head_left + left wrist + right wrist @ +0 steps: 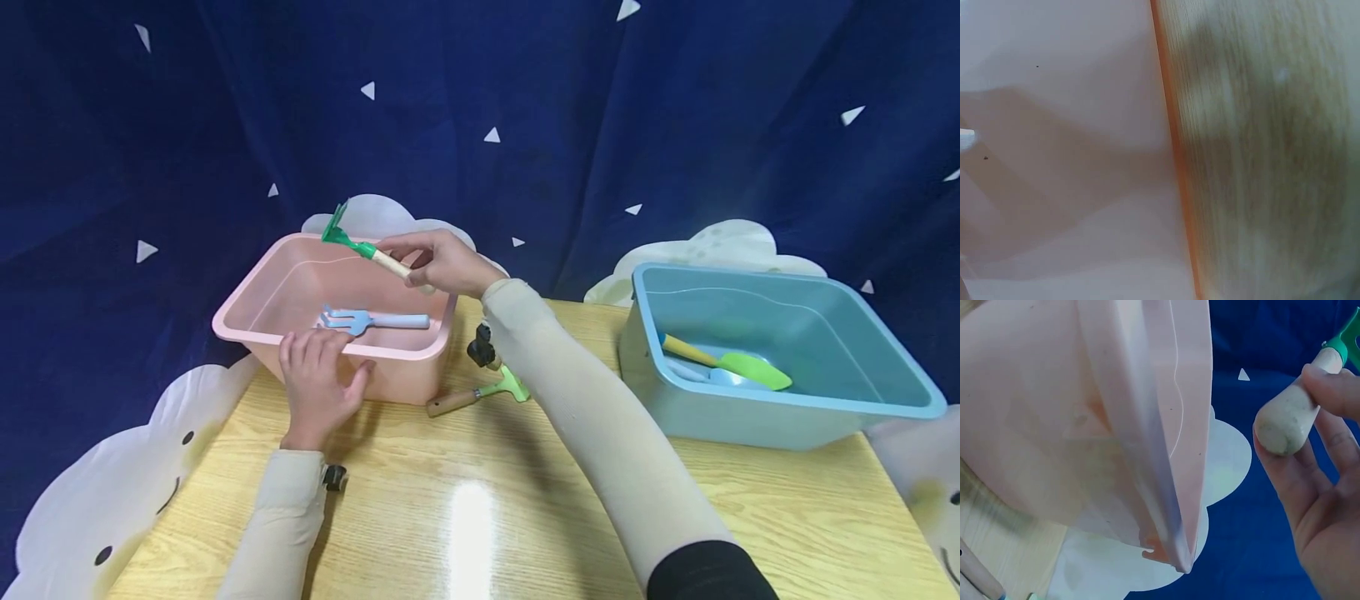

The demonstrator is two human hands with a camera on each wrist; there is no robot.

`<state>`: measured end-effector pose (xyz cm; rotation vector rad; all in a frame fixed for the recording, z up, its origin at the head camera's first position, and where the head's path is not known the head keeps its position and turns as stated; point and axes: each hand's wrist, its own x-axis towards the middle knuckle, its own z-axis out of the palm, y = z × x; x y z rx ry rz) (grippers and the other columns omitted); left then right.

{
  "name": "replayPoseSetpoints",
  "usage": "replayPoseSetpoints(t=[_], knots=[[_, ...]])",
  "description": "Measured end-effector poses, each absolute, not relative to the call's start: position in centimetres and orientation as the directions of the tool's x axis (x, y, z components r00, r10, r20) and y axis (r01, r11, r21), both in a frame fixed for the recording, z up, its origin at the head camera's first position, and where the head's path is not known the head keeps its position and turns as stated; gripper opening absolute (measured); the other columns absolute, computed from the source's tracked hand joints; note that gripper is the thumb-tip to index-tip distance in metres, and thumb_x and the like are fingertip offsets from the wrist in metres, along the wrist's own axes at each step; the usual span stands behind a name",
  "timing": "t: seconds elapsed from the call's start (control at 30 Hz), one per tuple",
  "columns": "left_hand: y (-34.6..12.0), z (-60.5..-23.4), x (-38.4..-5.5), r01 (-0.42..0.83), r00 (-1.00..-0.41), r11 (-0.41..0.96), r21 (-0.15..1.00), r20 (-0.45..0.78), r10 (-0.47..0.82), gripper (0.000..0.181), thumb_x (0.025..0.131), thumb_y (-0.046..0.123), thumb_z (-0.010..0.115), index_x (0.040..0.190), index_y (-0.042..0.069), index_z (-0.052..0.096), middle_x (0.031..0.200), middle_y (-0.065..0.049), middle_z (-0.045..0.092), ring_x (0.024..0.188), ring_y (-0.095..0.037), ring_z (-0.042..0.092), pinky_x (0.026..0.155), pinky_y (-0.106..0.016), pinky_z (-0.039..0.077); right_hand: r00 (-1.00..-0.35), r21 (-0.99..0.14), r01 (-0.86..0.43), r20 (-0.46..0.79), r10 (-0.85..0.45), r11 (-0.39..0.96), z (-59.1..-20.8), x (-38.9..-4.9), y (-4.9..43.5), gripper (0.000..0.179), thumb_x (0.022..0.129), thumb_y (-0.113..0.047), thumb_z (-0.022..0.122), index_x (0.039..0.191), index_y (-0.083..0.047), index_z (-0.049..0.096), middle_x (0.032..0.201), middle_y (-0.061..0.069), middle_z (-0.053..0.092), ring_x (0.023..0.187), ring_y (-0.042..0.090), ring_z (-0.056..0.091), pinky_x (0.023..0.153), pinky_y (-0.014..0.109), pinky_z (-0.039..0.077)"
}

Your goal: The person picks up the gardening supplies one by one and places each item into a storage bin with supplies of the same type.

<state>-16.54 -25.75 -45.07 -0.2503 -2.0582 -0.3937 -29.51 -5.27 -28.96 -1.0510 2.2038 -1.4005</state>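
My right hand (450, 262) pinches the pale wooden handle of a small green toy rake (352, 240), lifted above the right part of a pink bin (382, 375). In the right wrist view the handle's rounded end (1285, 428) sits between thumb and fingers. My left hand (318, 387) holds the bin's front rim, fingers over the edge and thumb outside. Inside the bin lies a light blue toy fork (375, 321). The left wrist view shows only the bin's wall (1085, 187) and the tabletop, not the hand.
On the wooden table (405, 517), a light green tool with a brown handle (453, 403) lies beside the pink bin. To the right stands a blue bin (750, 421) containing a green shovel with a yellow handle (753, 370) and a light blue shovel (731, 379). A navy curtain (525, 100) hangs behind.
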Motion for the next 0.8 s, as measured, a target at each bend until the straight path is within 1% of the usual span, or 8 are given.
replayPoseSetpoints(t=[0.07,0.17,0.4,0.47,0.53,0.63,0.73,0.8], knots=[[-25.7,-45.0,-16.5,0.333,-0.494,0.927,0.171,0.869,0.017,0.046,0.08,0.039,0.065,0.108,0.002,0.062,0.106,-0.017,0.062,0.107,-0.038,0.05,0.109,-0.061,0.025,-0.673,-0.879,-0.41,0.113,-0.731,0.242,-28.9,-29.5,-5.4,0.058,0.084,0.01,0.065,0.133,-0.021,0.064,0.115,0.007,0.07,0.099,0.031,0.07,0.076,0.028,0.057],[-25.6,-45.0,-16.6,0.334,-0.492,0.927,0.17,0.871,0.017,0.046,0.08,0.039,0.064,0.108,0.002,0.062,0.106,-0.017,0.062,0.107,-0.038,0.05,0.109,-0.061,0.025,-0.668,-0.875,-0.42,0.118,-0.735,0.241,-28.8,-29.6,-5.5,0.057,0.085,0.009,0.065,0.133,-0.02,0.064,0.114,0.008,0.07,0.099,0.031,0.07,0.076,0.028,0.057],[-25.4,-45.1,-16.7,0.35,-0.48,0.923,0.162,0.877,0.028,0.045,0.079,0.037,0.066,0.107,0.002,0.063,0.104,-0.018,0.063,0.105,-0.039,0.05,0.107,-0.062,0.026,-0.668,-0.862,-0.441,0.129,-0.733,0.251,-29.0,-29.8,-5.8,0.057,0.083,0.011,0.065,0.133,-0.017,0.064,0.114,0.01,0.071,0.091,0.02,0.07,0.076,0.026,0.058],[-25.3,-45.2,-16.6,0.35,-0.479,0.922,0.163,0.877,0.027,0.045,0.079,0.036,0.066,0.107,0.002,0.063,0.105,-0.018,0.062,0.105,-0.039,0.05,0.106,-0.062,0.026,-0.667,-0.85,-0.457,0.133,-0.733,0.261,-29.0,-29.9,-6.0,0.056,0.083,0.012,0.065,0.133,-0.015,0.064,0.115,0.011,0.071,0.092,0.02,0.07,0.076,0.026,0.058],[-25.2,-45.3,-16.6,0.349,-0.48,0.923,0.164,0.877,0.026,0.045,0.079,0.037,0.066,0.107,0.002,0.062,0.105,-0.018,0.062,0.105,-0.038,0.05,0.107,-0.061,0.026,-0.664,-0.829,-0.483,0.136,-0.735,0.283,-29.1,-30.0,-6.3,0.055,0.084,0.011,0.065,0.133,-0.013,0.063,0.116,0.012,0.071,0.096,0.022,0.07,0.079,0.027,0.058],[-25.0,-45.4,-16.5,0.354,-0.481,0.921,0.166,0.876,0.027,0.045,0.079,0.037,0.066,0.108,0.002,0.062,0.105,-0.017,0.062,0.106,-0.038,0.05,0.108,-0.059,0.026,-0.671,-0.778,-0.52,0.118,-0.732,0.352,-29.3,-30.3,-6.7,0.053,0.085,0.006,0.066,0.136,-0.01,0.061,0.124,0.013,0.069,0.108,0.027,0.068,0.089,0.027,0.056],[-24.9,-45.4,-16.5,0.364,-0.482,0.917,0.165,0.875,0.033,0.045,0.079,0.036,0.066,0.109,0.002,0.062,0.105,-0.018,0.062,0.106,-0.037,0.049,0.109,-0.058,0.025,-0.693,-0.727,-0.535,0.086,-0.716,0.43,-29.7,-30.5,-6.6,0.055,0.085,0.002,0.067,0.138,-0.01,0.058,0.133,0.012,0.065,0.121,0.029,0.062,0.101,0.029,0.05],[-25.0,-45.3,-16.5,0.371,-0.48,0.913,0.168,0.877,0.033,0.045,0.079,0.036,0.067,0.109,0.002,0.062,0.105,-0.018,0.062,0.105,-0.038,0.049,0.108,-0.059,0.025,-0.716,-0.693,-0.537,0.074,-0.694,0.48,-29.9,-30.7,-6.2,0.055,0.085,0.0,0.068,0.138,-0.012,0.059,0.137,0.01,0.063,0.125,0.03,0.059,0.105,0.031,0.048]])
